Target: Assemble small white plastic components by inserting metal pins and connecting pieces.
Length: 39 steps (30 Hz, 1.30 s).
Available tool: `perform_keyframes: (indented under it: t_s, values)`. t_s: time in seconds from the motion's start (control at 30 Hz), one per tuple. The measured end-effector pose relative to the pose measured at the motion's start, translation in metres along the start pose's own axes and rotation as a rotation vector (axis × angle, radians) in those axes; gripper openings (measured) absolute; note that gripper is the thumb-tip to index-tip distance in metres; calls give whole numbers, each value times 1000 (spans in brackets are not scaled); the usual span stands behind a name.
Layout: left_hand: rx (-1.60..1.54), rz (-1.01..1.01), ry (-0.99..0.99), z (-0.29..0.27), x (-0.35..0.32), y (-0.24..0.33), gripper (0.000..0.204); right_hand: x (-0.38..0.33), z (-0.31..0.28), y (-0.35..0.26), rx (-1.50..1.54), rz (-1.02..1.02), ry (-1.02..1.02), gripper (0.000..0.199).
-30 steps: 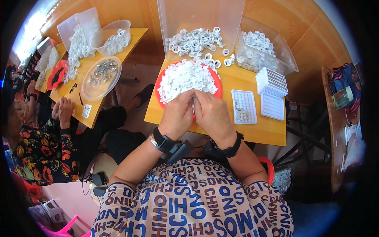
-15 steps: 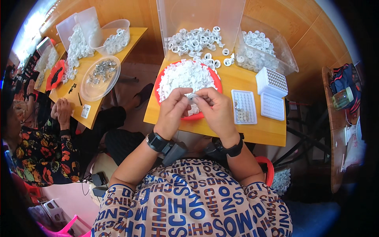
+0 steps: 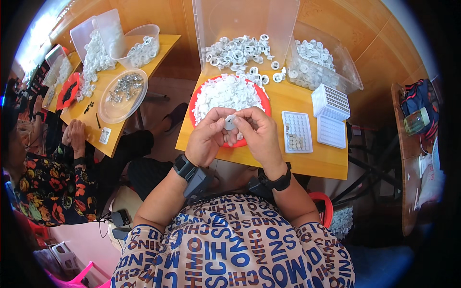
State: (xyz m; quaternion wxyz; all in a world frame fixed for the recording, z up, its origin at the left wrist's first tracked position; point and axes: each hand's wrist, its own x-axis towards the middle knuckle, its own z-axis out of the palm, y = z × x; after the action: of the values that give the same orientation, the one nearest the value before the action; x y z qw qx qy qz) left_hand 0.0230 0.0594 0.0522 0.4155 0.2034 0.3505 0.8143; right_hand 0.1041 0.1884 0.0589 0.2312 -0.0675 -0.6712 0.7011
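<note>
Between the fingertips of both hands is a small round white plastic disc [image 3: 230, 122] with a little dark spot on it. My left hand [image 3: 205, 139] pinches its left side. From the right, the thumb and fingers of my right hand [image 3: 258, 137] close on it too. Both hands hover over the near part of a red basin [image 3: 266, 102] heaped with small white plastic pieces [image 3: 225, 93]. To the right of my right hand lies a white pocketed tray [image 3: 298, 120], with several small round metallic pieces [image 3: 297, 142] at its near end.
White ring-shaped parts [image 3: 237, 50] spill from an upright clear bin [image 3: 247, 17]. Another clear bin [image 3: 331, 72] holds more. Stacked trays [image 3: 331, 100] stand right. On the left, a co-worker's hands [image 3: 74, 137] rest at another table [image 3: 77, 113] with a round lid [image 3: 106, 108] of metal parts.
The disc has turned so its flat face shows between my fingers. My left hand has rolled open somewhat, and both hands have shifted slightly.
</note>
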Motion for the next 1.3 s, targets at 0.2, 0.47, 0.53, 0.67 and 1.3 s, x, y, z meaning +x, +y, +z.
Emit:
perform_keyframes:
  t_s: [0.2, 0.47, 0.53, 0.67, 1.3]
  values:
    - [95, 27, 12, -6, 0, -4, 36, -2, 7, 0, -190, -179, 57, 10]
    - [379, 269, -12, 13, -9, -5, 39, -13, 16, -5, -98, -285, 158, 13]
    - [419, 267, -29, 19, -11, -4, 38, -16, 17, -6, -105, -271, 188, 13]
    - [455, 280, -24, 17, -11, -10, 34, -17, 19, -15, -189, -200, 219, 13]
    - [290, 115, 36, 0, 0, 0, 28, -5, 1, -3, -465, -361, 70, 15]
